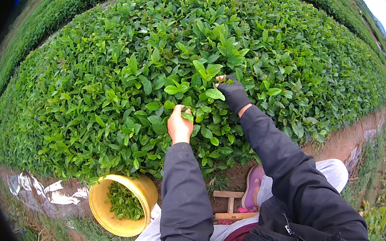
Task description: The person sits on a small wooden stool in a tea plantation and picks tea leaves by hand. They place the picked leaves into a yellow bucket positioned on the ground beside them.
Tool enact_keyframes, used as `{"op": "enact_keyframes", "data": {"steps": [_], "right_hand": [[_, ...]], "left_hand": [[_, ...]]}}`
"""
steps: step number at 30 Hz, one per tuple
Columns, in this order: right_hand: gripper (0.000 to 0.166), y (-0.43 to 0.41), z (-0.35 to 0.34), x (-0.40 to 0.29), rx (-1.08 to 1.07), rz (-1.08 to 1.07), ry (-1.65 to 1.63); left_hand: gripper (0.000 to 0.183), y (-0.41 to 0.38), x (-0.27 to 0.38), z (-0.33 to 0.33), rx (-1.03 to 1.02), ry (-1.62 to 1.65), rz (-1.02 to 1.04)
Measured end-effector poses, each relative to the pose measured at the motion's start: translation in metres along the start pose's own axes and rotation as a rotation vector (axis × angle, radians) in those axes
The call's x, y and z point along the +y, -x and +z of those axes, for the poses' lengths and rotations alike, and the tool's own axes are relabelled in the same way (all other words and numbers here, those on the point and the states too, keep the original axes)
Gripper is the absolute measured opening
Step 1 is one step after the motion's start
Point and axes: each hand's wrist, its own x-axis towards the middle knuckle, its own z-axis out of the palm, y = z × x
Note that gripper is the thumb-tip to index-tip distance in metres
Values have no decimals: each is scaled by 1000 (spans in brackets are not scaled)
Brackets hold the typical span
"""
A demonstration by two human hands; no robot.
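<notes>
Both my hands reach into the near side of a dense hedge of what look like tea bushes (115,89). My bare left hand (179,124) is closed around a green leaf (188,116) that pokes out by its thumb. Up and to the right, my right hand (231,93) wears a black fingerless glove. Small leaves (226,81) show between its bent fingertips, and a broad pale leaf (215,94) lies just beside it. The foliage partly hides the fingertips of both hands.
At lower left a yellow plastic bucket (97,215) leans over, with picked leaves (126,203) inside. A wooden stool (230,204) stands between my legs, beside a purple shoe (253,186). Torn silvery plastic sheeting (59,192) covers soil along the hedge. Further hedge rows (51,17) run behind.
</notes>
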Motion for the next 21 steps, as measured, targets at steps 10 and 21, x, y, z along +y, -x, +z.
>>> {"op": "enact_keyframes", "data": {"steps": [10,21], "right_hand": [[35,56,9,-40,-200,98,-242],[25,1,10,-59,-212,37,338]], "left_hand": [[19,-7,4,6,34,27,11],[28,6,69,15,-238,40,156]]}}
